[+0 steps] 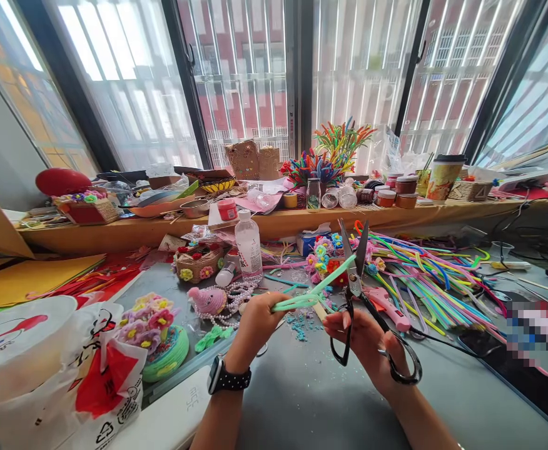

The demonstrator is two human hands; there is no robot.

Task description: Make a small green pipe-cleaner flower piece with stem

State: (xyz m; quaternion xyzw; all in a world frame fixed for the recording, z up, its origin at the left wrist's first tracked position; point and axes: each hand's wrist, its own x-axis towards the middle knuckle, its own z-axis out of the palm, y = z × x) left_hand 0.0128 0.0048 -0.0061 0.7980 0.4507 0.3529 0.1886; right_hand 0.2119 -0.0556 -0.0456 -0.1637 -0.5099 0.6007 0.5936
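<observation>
My left hand point(259, 317) pinches pale green pipe cleaners point(297, 302) above the tabletop point(302, 400), between its near and far edges; my right hand point(365, 344) grips scissors point(355, 286), handles spread, blades parted at one green tip.

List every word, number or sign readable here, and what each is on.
Plastic bag: a recycling triangle sign; its printed characters are too blurred to read.
Bottle: label characters, not readable.
White flat object: stylised letters, too unclear to quote.
Window frame: marks, too small to read.
No word reads clearly.
</observation>
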